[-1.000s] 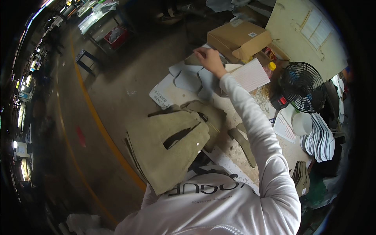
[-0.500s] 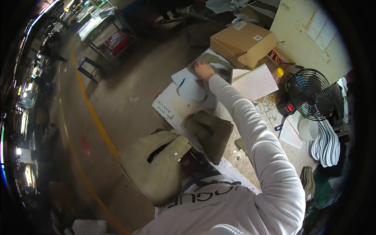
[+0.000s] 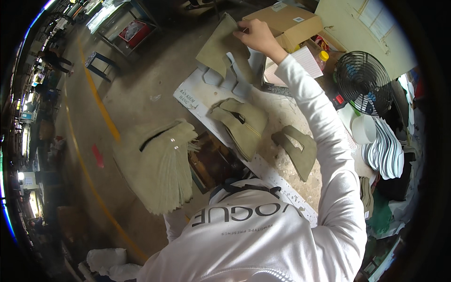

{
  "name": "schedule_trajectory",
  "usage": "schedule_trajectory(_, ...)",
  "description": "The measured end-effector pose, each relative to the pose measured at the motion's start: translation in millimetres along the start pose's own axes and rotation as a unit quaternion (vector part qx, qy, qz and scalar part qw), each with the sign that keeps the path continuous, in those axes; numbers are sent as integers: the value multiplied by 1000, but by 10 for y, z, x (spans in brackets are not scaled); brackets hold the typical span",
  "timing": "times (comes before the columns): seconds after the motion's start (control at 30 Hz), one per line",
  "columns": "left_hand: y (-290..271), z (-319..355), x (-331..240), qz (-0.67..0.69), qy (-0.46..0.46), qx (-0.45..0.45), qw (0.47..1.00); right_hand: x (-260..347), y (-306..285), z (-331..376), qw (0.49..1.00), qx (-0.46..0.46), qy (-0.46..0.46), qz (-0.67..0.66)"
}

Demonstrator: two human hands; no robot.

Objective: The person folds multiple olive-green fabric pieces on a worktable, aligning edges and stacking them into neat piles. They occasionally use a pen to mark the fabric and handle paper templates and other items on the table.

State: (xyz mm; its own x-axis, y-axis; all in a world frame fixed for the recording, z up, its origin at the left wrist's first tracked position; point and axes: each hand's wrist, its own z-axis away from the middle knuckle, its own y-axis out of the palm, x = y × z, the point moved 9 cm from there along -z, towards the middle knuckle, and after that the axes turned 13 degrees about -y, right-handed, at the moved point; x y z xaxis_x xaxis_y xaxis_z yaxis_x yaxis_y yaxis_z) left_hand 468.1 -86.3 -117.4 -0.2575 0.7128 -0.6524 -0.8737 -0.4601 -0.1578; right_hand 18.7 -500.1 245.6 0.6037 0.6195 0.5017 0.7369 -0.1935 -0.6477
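My right hand [image 3: 258, 35] is closed, fingers pinching the edge of an olive fabric piece [image 3: 218, 49] that hangs above the far end of the table. A thick, fanned stack of olive pieces [image 3: 159, 164] with a dark slit near its top hangs at my left, borne on my left arm. Only the left sleeve [image 3: 174, 225] shows below it; my left hand is hidden. On the table lie a folded olive piece [image 3: 242, 127] with a dark opening and a smaller olive piece [image 3: 296, 152] with a cut-out. Pale grey cut pieces [image 3: 242, 77] lie under the raised fabric.
A cardboard box [image 3: 286, 23] stands at the back, with printed sheets [image 3: 300, 66] and a yellow-capped bottle [image 3: 322, 57] close by. To the right are a black fan [image 3: 364, 82], a white roll [image 3: 363, 129] and stacked pale pieces [image 3: 383, 148]. A blue stool [image 3: 99, 66] stands on the floor.
My right hand has lifted an olive piece off the far end of the table. The stack at my left has swung left and fanned out, uncovering more of the table pieces.
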Motion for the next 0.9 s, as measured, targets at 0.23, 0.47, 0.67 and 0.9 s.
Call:
schedule_trajectory(0.23,407,358,-1165,120,96,96,983,1120,-138,1463,975,22,-222,13)
schedule_trajectory(0.47,1083,933,-1525,168,106,228,953,1301,535,2922,957,243,-145,63)
schedule_trajectory(0.67,1938,1179,-1470,190,70,341,918,1484,1183,3041,708,197,238,-635)
schedule_trajectory(0.9,2677,1429,-1144,194,19,416,888,463,402,2576,387,-183,306,-850)
